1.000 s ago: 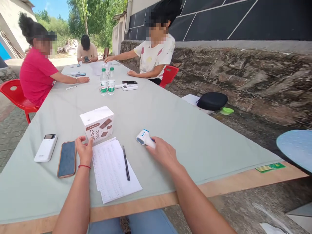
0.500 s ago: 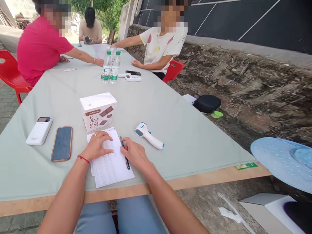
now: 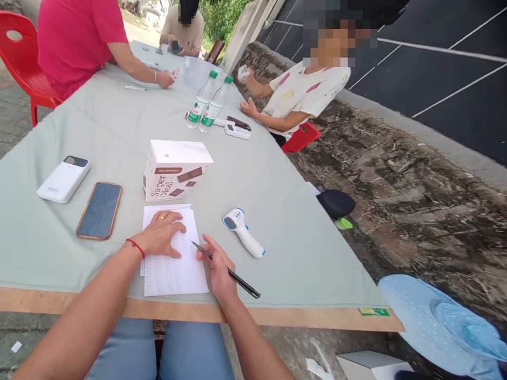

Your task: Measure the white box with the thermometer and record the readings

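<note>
Now the left hand lies flat and open on the paper sheet, while the right hand grips a black pen.

Bare worktop lies open to the right of the infrared thermometer and between the white box and the 2 water bottles. Left of the paper sheets, the phone and power bank narrow the passage. The box blocks straight ahead of the sheets.
</note>
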